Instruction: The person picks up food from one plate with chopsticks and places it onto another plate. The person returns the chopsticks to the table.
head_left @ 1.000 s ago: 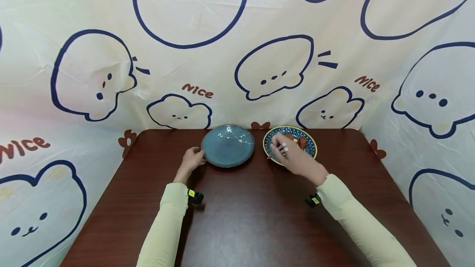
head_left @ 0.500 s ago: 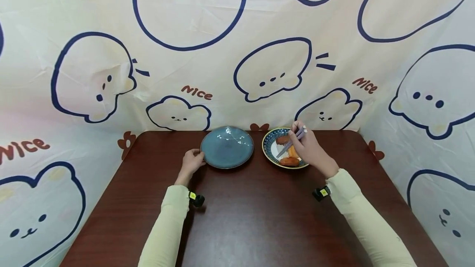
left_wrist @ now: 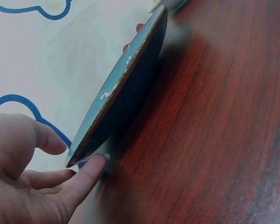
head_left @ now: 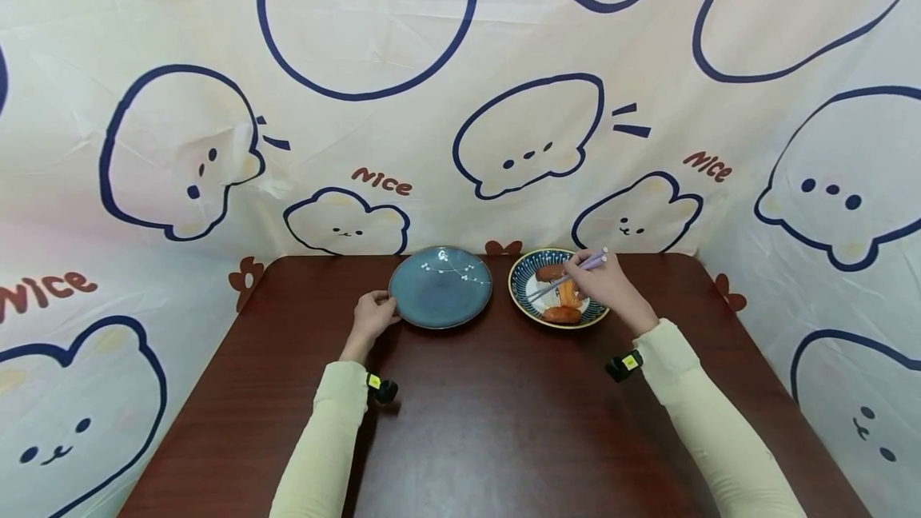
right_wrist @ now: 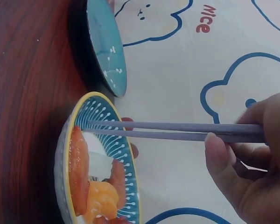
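Observation:
A round blue-grey plate with a white blossom pattern lies at the back of the table. My left hand pinches its left rim, one digit above the edge and another beneath in the left wrist view. Right of the plate stands a yellow-rimmed, blue-patterned bowl. It holds glossy brown food pieces and an orange piece. My right hand grips a pair of lilac chopsticks over the bowl. Their tips reach inside near its wall, nearly together, with no food between them.
The dark brown table ends at a cloth backdrop with cartoon bears, just behind the plate and bowl. Cloth also rises on both sides. A small black camera sits on the right wrist, another on the left.
My right hand has drawn back to the right from over the bowl, uncovering the food, and the chopsticks have tilted lower. The left hand stays at the plate's rim.

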`<action>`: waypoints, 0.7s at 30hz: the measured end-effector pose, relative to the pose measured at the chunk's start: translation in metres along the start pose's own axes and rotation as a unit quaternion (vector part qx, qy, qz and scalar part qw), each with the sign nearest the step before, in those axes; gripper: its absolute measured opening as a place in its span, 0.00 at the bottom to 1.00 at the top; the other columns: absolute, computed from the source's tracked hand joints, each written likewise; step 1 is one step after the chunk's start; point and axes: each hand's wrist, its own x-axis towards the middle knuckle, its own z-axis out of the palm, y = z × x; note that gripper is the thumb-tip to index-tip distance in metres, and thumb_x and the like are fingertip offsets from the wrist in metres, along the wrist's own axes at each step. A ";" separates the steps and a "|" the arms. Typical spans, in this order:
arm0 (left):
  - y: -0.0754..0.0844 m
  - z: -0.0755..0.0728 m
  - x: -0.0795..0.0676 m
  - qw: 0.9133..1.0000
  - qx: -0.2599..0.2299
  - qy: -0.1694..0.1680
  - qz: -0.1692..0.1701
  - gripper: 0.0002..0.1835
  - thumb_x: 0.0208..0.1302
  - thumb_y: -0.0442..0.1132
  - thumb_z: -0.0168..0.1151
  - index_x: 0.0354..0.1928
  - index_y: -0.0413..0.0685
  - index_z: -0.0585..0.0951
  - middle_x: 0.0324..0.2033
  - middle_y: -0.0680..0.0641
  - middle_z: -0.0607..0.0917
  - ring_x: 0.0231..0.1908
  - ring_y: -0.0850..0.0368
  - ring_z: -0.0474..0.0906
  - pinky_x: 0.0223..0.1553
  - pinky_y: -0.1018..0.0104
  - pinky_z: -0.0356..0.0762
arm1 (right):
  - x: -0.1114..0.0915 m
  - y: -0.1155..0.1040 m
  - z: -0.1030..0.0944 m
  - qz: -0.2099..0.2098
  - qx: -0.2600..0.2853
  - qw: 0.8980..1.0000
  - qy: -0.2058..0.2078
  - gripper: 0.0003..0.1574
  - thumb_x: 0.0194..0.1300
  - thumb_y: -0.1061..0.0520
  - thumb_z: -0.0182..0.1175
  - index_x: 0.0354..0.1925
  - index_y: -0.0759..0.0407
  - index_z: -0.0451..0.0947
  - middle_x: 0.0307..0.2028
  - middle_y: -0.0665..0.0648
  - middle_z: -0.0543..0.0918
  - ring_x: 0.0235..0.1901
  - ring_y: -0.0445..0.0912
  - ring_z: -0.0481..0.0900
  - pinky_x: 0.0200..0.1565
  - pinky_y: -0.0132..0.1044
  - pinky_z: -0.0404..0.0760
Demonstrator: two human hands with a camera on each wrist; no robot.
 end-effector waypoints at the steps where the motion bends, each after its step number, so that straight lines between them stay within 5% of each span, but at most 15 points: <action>1: 0.000 0.000 -0.001 1.000 -0.001 0.000 0.000 0.27 0.77 0.37 0.49 0.71 0.26 0.65 0.55 0.28 0.77 0.55 0.36 0.81 0.54 0.54 0.86 | 0.000 0.000 0.000 0.003 0.000 1.000 -0.003 0.18 0.74 0.53 0.52 0.35 0.65 0.79 0.23 0.64 0.81 0.20 0.50 0.81 0.24 0.37 0.85; 11: 0.000 0.001 -0.003 1.000 -0.019 0.006 0.008 0.26 0.75 0.34 0.49 0.68 0.22 0.67 0.49 0.30 0.80 0.46 0.43 0.86 0.47 0.59 0.89 | -0.001 0.007 -0.004 0.045 0.031 0.997 -0.060 0.27 0.81 0.52 0.47 0.46 0.77 0.79 0.41 0.75 0.85 0.36 0.59 0.87 0.44 0.50 0.90; 16: -0.004 0.003 0.001 1.000 -0.025 0.006 0.007 0.25 0.75 0.33 0.50 0.68 0.23 0.68 0.54 0.26 0.79 0.53 0.37 0.83 0.51 0.56 0.88 | -0.003 0.009 -0.004 0.004 0.037 0.999 -0.036 0.33 0.82 0.46 0.45 0.43 0.75 0.82 0.36 0.73 0.85 0.33 0.61 0.86 0.40 0.50 0.91; 21: -0.005 0.004 0.001 0.999 -0.040 0.010 0.006 0.25 0.75 0.31 0.50 0.69 0.23 0.67 0.56 0.25 0.78 0.55 0.34 0.81 0.49 0.57 0.88 | -0.010 0.009 -0.012 -0.050 0.007 0.998 -0.036 0.31 0.82 0.48 0.45 0.36 0.71 0.83 0.32 0.68 0.86 0.31 0.57 0.86 0.35 0.39 0.91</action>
